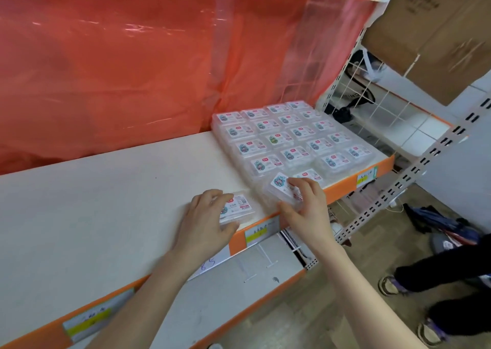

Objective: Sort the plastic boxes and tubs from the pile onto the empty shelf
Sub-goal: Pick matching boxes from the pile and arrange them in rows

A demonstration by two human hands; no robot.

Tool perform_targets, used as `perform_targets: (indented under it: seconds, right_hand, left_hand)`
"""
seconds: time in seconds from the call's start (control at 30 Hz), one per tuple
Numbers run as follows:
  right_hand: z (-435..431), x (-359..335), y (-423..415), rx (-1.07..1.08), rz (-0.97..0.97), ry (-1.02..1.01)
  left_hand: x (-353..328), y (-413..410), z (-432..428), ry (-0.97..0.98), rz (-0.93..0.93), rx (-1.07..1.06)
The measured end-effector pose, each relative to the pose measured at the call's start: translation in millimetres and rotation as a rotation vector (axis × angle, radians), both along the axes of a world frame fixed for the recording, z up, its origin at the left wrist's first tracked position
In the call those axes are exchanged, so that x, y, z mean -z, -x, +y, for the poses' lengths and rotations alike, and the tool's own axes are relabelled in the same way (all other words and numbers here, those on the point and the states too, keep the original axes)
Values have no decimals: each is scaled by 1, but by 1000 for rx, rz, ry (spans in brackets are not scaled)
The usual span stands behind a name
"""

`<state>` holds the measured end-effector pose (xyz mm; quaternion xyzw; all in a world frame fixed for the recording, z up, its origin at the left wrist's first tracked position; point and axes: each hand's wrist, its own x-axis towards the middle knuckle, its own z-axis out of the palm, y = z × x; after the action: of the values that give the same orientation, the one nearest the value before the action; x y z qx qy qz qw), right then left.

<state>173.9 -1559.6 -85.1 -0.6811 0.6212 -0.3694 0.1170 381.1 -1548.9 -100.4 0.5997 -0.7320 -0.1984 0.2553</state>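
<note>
1. Clear plastic, lidded, each with a printed label: a block of boxes fills the right end of the white shelf, set in neat rows and stacked more than one deep.
2. Left hand grips the left box. Its fingers are curled over the far edge and the thumb is hooked on the near edge. This box lies flat on the bare board just left of the block, close to the orange front lip.
3. Right hand grips the right box, with the fingers draped over the label and the thumb on the near side. It is tilted, label corner raised, at the block's front-left corner. I cannot tell whether its underside touches the stack.
4. Key relation: the two boxes sit side by side, near each other but apart. The left box lies outside the block, and its long axis looks to run along the shelf front.
5. Judgement: the right hand is nearer the block. Its box needs levelling and squaring to the front row. The left box probably starts a new column, sliding rightward until it abuts.
6. Risk: smooth lids, so a stack might shift if nudged.
7. Surroundings: red plastic sheet behind, cardboard cartons above right, lower shelf beneath.
</note>
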Motion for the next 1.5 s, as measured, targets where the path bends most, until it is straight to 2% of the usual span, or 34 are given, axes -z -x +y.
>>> perform_targets:
  seconds: [0.2,0.4,0.63,0.83,1.27,1.5]
  right_hand:
    - [-19,3,14,-50,-32,55]
    - [-33,2,38,-188,-17,104]
    - [-56,0,89,-323,273,177]
    - [-75,-2,108,-478,445,169]
    - [-85,8,118,-454,440,323]
    - [-89,14,125,-449,390,376]
  left_hand:
    - [5,8,-4,20,-51,-10]
    - [8,35,-4,151,-159,-152]
    - [19,63,1,251,-340,-346]
    - [15,71,2,307,-383,-404]
    - [13,78,6,212,-382,-464]
    - [16,77,4,239,-386,-479]
